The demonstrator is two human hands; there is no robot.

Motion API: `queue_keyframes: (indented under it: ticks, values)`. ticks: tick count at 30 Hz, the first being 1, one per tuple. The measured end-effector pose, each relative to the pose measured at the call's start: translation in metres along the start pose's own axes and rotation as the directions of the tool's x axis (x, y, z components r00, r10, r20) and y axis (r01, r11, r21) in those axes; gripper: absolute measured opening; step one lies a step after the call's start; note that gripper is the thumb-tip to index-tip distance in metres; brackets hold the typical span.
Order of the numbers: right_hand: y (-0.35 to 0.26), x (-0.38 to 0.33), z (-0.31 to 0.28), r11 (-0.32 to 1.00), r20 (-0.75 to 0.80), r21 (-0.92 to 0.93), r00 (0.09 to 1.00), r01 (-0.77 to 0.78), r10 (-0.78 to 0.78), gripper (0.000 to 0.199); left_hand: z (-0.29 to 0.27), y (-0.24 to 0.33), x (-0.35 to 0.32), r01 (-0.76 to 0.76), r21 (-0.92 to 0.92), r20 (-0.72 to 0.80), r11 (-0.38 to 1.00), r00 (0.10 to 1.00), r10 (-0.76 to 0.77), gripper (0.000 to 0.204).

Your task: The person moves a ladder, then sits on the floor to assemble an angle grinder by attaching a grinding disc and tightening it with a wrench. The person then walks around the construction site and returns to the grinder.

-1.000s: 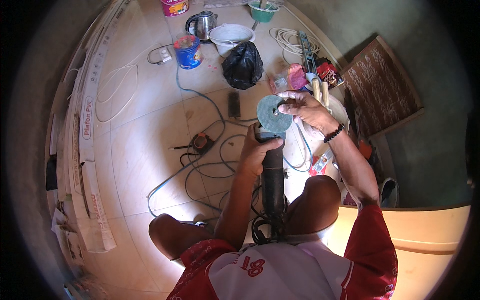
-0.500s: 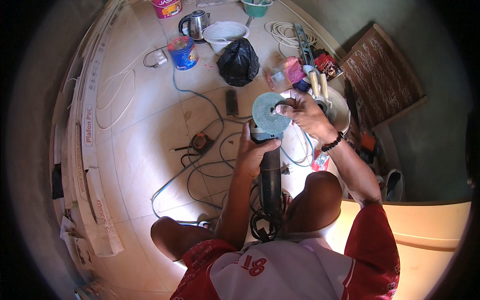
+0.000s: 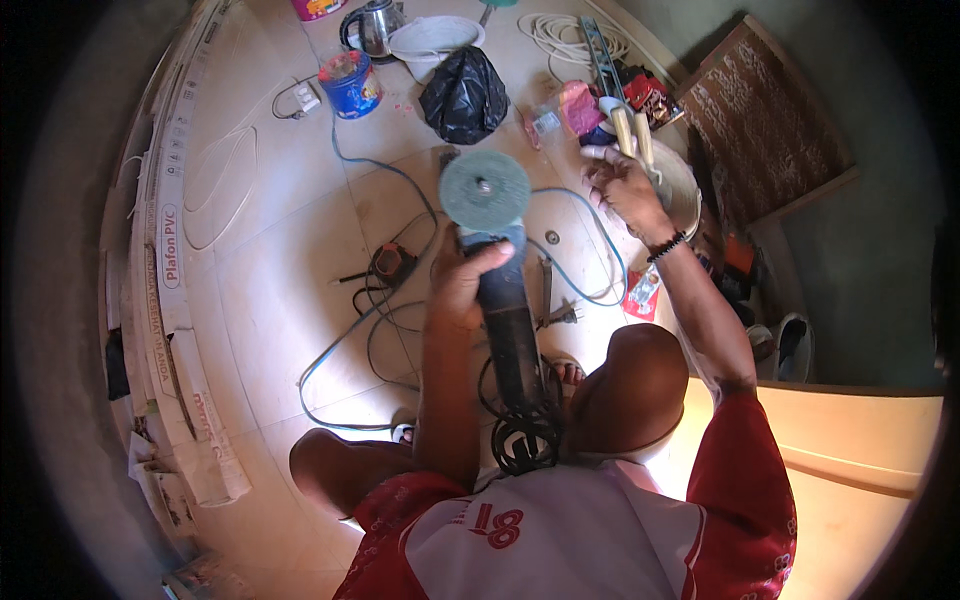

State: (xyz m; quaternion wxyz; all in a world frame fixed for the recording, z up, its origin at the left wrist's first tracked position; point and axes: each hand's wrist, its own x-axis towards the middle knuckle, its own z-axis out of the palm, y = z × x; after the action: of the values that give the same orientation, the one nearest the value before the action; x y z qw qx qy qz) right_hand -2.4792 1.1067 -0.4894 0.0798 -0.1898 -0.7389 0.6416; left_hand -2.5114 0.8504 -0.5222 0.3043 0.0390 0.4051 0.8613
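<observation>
Your left grip (image 3: pixel 461 282) clasps the angle grinder (image 3: pixel 508 335) above the floor (image 3: pixel 270 260); I can't tell whether your right grip (image 3: pixel 627 197), near the bucket (image 3: pixel 684 196), holds anything. Tilting could drop the green disc (image 3: pixel 465 200) if it's unfastened.

Blk cyl. angle grinder (image 3: pixel 510 325): plastic-look, matt, scuffed. Gry-grn round disc (image 3: pixel 486 203) at its head: matt, gritty-looking. Blk crumpled plastic bag (image 3: pixel 465 97) beyond grinder: semi-glossy. Silver rounded metal kettle (image 3: pixel 375 28), beyond & L of grinder: shiny. Pale rod-shaped wooden handles (image 3: pixel 644 137), R of grinder: smooth. Brn rect. framed board (image 3: pixel 765 122), far R of grinder: rough, streaked. Cream tiles (image 3: pixel 275 240) under grinder: smooth, glossy.
</observation>
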Motion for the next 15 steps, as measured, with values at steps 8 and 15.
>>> queue_keyframes:
  ticks: [8,15]
  values:
    - [0.244,0.001,-0.018,0.796,0.055,-0.602,0.998,0.061,-0.036,0.033,-0.030,0.021,-0.017,0.034,0.090,-0.148,0.995,0.989,-0.020,0.045]
    - [0.272,0.033,0.021,0.612,-0.014,-0.791,0.999,0.021,-0.052,0.043,-0.050,0.005,-0.029,0.139,0.043,-0.200,0.989,0.971,-0.128,0.045]
